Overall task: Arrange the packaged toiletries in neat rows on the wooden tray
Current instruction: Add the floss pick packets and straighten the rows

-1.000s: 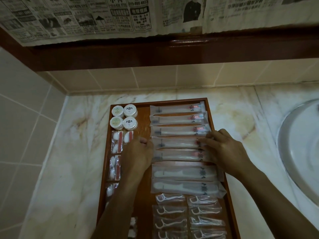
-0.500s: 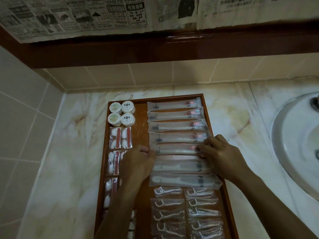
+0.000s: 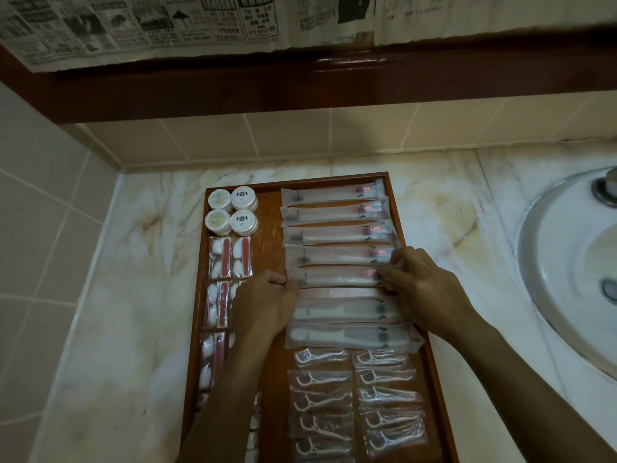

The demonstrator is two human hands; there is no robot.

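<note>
A wooden tray point(image 3: 267, 255) lies on the marble counter. Its right half holds a column of several toothbrush packets point(image 3: 334, 215), two comb packets point(image 3: 347, 337) below them and two columns of floss-pick packets point(image 3: 320, 406) nearest me. At the tray's far left stand round white soaps point(image 3: 233, 210), with cotton-and-file packets point(image 3: 230, 259) below. My left hand point(image 3: 267, 305) pinches the left end of the fifth toothbrush packet point(image 3: 337, 277). At that packet's right end, my right hand point(image 3: 420, 289) has its fingertips pinching the edge.
A white sink basin point(image 3: 567, 279) lies at the right, close to the tray. Tiled walls point(image 3: 50, 212) close off the left and back. A dark wooden ledge point(image 3: 300, 85) with newspaper point(image 3: 150, 25) above overhangs the back of the counter point(image 3: 140, 295).
Both hands slid from the fourth toothbrush packet down to the fifth and stayed at its two ends. The view tilted slightly, showing more of the sink.
</note>
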